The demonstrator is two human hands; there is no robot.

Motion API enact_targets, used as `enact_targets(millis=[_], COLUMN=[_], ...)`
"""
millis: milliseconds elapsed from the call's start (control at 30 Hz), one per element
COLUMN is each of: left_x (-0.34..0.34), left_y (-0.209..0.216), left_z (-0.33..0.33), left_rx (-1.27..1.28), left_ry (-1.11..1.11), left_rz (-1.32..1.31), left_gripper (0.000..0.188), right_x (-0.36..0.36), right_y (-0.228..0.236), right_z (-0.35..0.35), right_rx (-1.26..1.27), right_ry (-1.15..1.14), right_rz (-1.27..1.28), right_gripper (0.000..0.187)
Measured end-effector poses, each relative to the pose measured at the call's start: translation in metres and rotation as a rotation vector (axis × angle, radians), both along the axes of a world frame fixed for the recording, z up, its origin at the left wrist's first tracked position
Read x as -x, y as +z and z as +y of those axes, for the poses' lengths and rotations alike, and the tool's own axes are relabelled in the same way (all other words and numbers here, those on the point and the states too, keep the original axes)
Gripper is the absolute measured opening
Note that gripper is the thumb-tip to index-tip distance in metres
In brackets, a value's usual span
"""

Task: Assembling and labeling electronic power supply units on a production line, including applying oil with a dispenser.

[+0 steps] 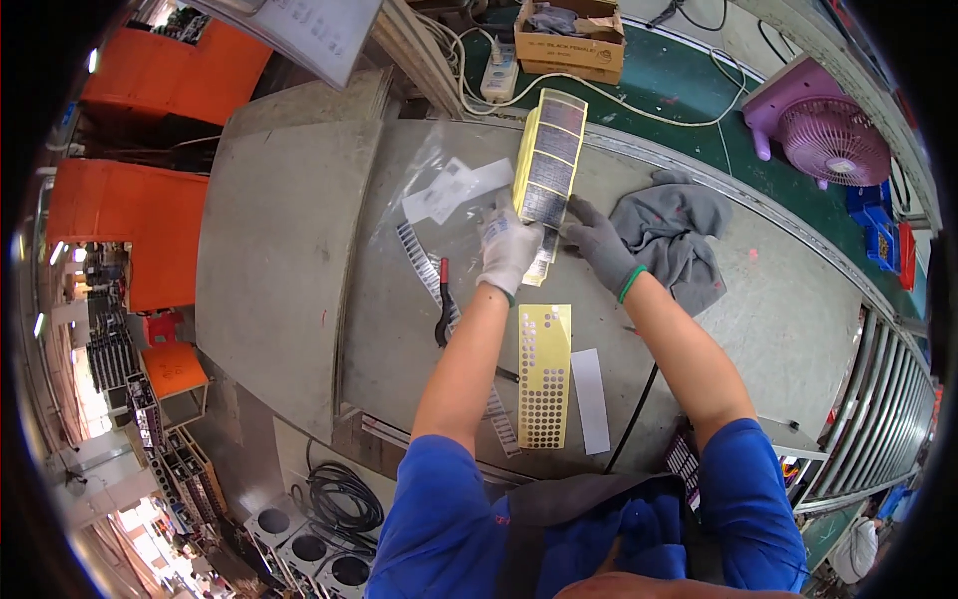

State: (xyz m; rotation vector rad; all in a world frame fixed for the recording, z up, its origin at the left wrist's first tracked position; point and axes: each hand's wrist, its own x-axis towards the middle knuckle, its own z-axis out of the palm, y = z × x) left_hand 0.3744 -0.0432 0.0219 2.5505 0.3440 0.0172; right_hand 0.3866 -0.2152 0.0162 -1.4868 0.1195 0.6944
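Note:
A long stack of yellow-backed label sheets (556, 150) with dark printed panels lies on the grey worktable, its near end between my hands. My left hand (510, 248), in a white glove, is closed on the stack's lower left side. In a grey glove with a green cuff, my right hand (603, 246) has its fingers closed at the lower right edge; their tips are partly hidden. Nearer me lies a yellow sheet of small round stickers (545, 399), with some rows partly used. Beside it is a white paper strip (590, 401).
A grey cloth (674, 235) lies right of my right hand. Left are white papers (454, 192), a label strip (416, 257) and a red-and-black handled tool (444, 304). Farther back stand a cardboard box (569, 55), a power strip (499, 76) and a purple fan (828, 140).

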Motion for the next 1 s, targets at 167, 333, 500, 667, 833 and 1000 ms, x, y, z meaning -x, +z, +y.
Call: enact_targets(millis=[167,333,500,667,833,1000], left_x=[0.009,0.009,0.003,0.008,0.02,0.034], left_y=[0.014,0.025,0.023,0.026,0.028,-0.021], left_z=[-0.022,-0.044,-0.023,-0.038,-0.071,-0.033], left_rx=[0.379,-0.138,0.118,0.235,0.148,0.443], left_ry=[-0.042,-0.056,0.068,-0.069,-0.238,-0.244], left_rz=[-0.041,-0.031,0.094,0.127,0.048,-0.232], left_gripper=[0.054,0.063,0.068,0.065,0.058,0.046], right_x=[0.005,0.009,0.009,0.008,0.003,0.009], right_y=[0.006,0.012,0.0,0.005,-0.014,0.01], right_z=[0.002,-0.006,0.0,-0.002,-0.019,0.001], right_rx=[-0.227,-0.303,-0.385,-0.407,-0.747,-0.176], right_ry=[-0.096,-0.146,-0.202,-0.209,-0.338,-0.137], right_rz=[0.164,0.261,0.279,0.284,0.494,0.067], right_gripper=[0.066,0.067,0.062,0.058,0.049,0.073])
